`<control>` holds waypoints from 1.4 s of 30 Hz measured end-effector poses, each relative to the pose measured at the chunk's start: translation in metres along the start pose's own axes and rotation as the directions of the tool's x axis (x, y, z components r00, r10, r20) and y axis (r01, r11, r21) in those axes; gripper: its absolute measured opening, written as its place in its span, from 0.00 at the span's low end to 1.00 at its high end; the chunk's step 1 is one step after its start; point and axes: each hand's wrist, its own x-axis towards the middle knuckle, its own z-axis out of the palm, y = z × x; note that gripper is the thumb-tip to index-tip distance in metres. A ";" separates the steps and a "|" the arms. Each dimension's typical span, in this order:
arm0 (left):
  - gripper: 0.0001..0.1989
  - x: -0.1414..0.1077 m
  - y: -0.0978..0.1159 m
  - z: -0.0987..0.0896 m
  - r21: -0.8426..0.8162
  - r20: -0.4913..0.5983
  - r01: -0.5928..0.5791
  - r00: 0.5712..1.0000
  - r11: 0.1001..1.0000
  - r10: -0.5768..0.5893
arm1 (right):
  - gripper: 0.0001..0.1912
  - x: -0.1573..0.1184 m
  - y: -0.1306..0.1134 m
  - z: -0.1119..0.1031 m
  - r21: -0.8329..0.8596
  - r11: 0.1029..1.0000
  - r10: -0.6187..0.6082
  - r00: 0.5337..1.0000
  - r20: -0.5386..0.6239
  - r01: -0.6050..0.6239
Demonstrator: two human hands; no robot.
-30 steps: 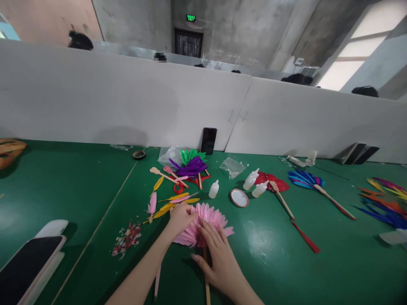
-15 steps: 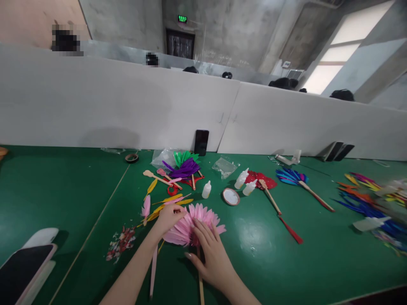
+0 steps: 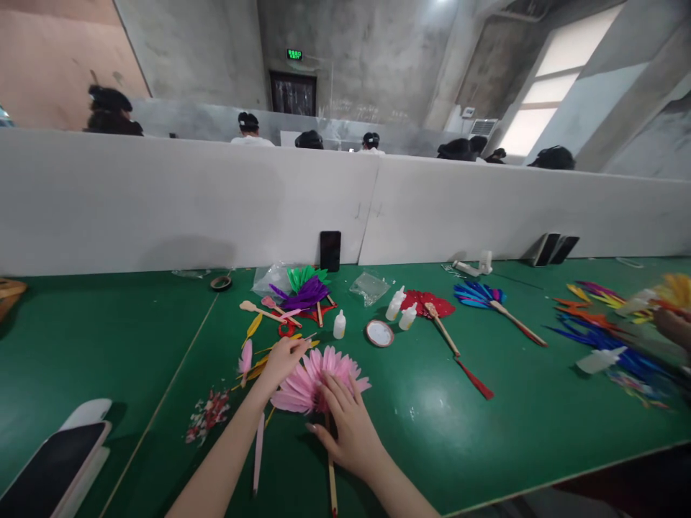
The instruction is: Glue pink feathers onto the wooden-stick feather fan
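A round fan of pink feathers (image 3: 302, 385) on a thin wooden handle (image 3: 331, 471) lies on the table in front of me. My right hand (image 3: 350, 424) rests flat on the fan's right side, fingers stretched over the feather bases and thumb beside the handle. At the fan's upper left, my left hand (image 3: 283, 363) has its fingertips pinched together; a thin light tip shows by them, too small to name. Yellow feathers (image 3: 262, 363) lie partly hidden behind that hand. A loose pink feather (image 3: 245, 358) is to its left, and a pink strip (image 3: 259, 455) lies below.
Behind the fan stand a glue bottle (image 3: 339, 325) and a round white-filled dish (image 3: 380, 333). Finished-looking fans, a red one (image 3: 432, 303) and a blue one (image 3: 478, 295), lie right. Scraps (image 3: 208, 416) lie left. A co-worker's hand (image 3: 672, 327) is at far right.
My view has tilted up and shifted slightly right. My left fingertips have moved a little away from the fan's edge, toward the back. My right hand stays on the feathers.
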 end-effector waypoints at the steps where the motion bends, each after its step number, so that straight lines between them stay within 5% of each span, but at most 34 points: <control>1: 0.20 0.004 0.002 0.001 0.019 0.006 -0.001 1.000 1.000 0.001 | 0.29 0.000 0.000 0.000 0.004 1.000 0.002 1.000 -0.004 -0.002; 10: 0.21 0.027 0.021 0.006 0.089 0.215 -0.029 0.976 0.996 0.010 | 0.29 0.001 0.000 -0.002 0.035 0.999 -0.011 1.000 0.000 0.011; 16: 0.18 0.030 0.027 0.011 0.080 0.251 -0.049 0.968 0.996 0.028 | 0.30 0.001 0.000 -0.002 0.058 0.998 -0.002 1.000 -0.001 0.002; 35: 0.16 0.023 0.010 0.024 0.263 0.017 -0.086 0.996 0.961 0.085 | 0.27 0.000 -0.001 -0.002 0.029 1.000 -0.007 1.000 -0.006 0.007; 42: 0.15 -0.021 0.012 0.002 0.377 -0.279 0.027 0.956 0.926 0.086 | 0.30 -0.006 0.005 -0.003 0.010 1.000 0.009 0.998 -0.055 -0.009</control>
